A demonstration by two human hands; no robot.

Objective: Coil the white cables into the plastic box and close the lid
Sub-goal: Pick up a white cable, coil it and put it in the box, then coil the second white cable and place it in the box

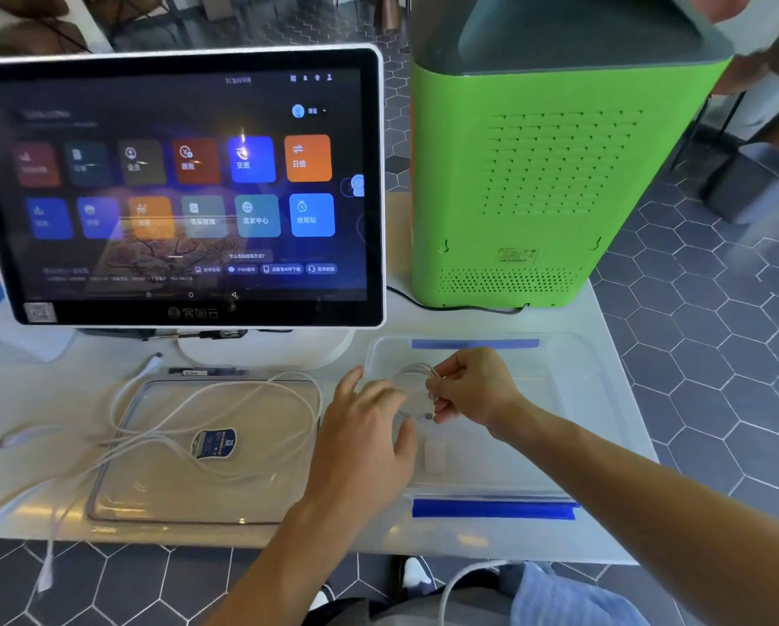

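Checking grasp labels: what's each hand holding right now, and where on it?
Right hand pinches a small coil of white cable at its right side, over the plastic box. Left hand is open beside the coil, gripping nothing.

A clear plastic box (572,399) with blue latches stands open at the table's right front, a small coiled white cable (412,377) held over it, while its clear lid (161,499) lies flat beside it under loose white cables (206,399).
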